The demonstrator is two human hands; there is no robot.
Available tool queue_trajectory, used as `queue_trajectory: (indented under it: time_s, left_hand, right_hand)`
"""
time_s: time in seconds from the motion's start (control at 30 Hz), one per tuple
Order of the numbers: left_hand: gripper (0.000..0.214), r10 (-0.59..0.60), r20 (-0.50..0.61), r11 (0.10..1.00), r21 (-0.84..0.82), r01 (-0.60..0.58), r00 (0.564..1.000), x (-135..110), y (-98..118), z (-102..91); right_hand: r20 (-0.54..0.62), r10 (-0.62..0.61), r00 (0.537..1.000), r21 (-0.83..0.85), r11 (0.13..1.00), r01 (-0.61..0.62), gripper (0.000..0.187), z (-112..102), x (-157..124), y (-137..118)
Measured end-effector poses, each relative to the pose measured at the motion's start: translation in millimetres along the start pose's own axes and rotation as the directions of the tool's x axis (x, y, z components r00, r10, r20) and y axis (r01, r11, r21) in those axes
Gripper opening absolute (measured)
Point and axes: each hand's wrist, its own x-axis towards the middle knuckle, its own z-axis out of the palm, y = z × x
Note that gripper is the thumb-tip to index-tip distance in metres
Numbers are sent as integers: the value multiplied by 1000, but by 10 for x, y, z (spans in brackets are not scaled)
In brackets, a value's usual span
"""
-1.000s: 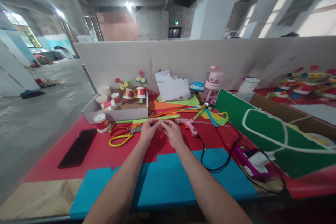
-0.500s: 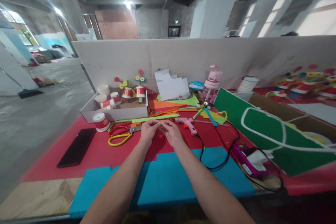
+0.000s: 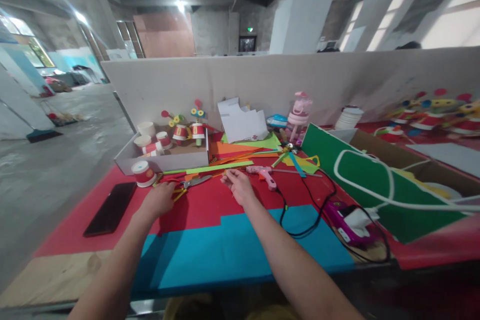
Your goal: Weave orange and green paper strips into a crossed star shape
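My left hand [image 3: 159, 200] is palm down over the handles of the scissors [image 3: 191, 183], which have red and yellow grips. Its fingertips are largely hidden, beside a small folded paper strip [image 3: 157, 178] near a red-and-white paper cup [image 3: 143, 174]. My right hand [image 3: 239, 186] is raised a little above the red table covering, thumb and fingers pinched together around something small and yellowish that I cannot make out. Just right of those fingers lies a pink hot glue gun [image 3: 264, 175] with a glue stick in its back. Behind the hands run green paper strips [image 3: 221, 167].
At the left lies a black phone [image 3: 110, 209]. A shallow box [image 3: 165, 162] holds cups and two cup figures. Blue sheets [image 3: 240, 255] cover the front edge. To the right are a purple power strip [image 3: 348, 225], black cables and a green board [image 3: 367, 185].
My left hand has parted from the right and moved left, to the scissors' handles. My right hand stays near its former place, fingers still pinched.
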Motion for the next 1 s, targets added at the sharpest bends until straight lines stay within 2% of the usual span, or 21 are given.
queue_trajectory:
  time_s: [0.13, 0.3, 0.43, 0.5, 0.57, 0.63, 0.73, 0.8, 0.9, 1.0]
  left_hand:
    - [50, 17, -2, 997, 75, -17, 1000, -5, -9, 29]
    - [59, -6, 39, 1000, -5, 6, 999, -125, 75, -126]
    - [52, 6, -24, 968, -249, -12, 1000, -314, 83, -192]
    - [52, -6, -58, 888, -459, -21, 998, -377, 120, -157]
    - [56, -25, -78, 763, -646, -31, 997, -413, 207, -103]
    - [57, -29, -68, 715, -698, -27, 997, -436, 339, -69]
    - [43, 35, -115, 818, -568, -95, 993, -459, 567, -89]
    - [46, 94, -131, 878, -456, -144, 987, -462, 694, -119]
    - [55, 105, -58, 937, -328, -119, 993, -437, 812, -118]
    - [56, 99, -17, 967, -233, -101, 995, -398, 868, -65]
  right_hand:
    - [19, -41, 999, -15, 999, 41, 32, 3, -19, -30]
    - [6, -36, 999, 44, 998, 35, 32, -32, -8, -75]
    - [3, -53, 999, 86, 995, 52, 30, -30, 14, -98]
    - [9, -52, 999, 101, 994, 51, 30, -21, 12, -108]
    - [20, -43, 999, 107, 993, 41, 30, -8, 0, -121]
    - [33, -28, 999, 99, 995, 25, 28, 5, -19, -136]
    - [36, -19, 999, 95, 995, 15, 26, 24, -39, -155]
    - [28, -25, 999, 99, 995, 22, 24, 31, -41, -159]
    - [6, -26, 1000, 75, 997, 25, 23, 27, -28, -153]
    - [-6, -24, 1000, 51, 998, 24, 24, 11, -12, -140]
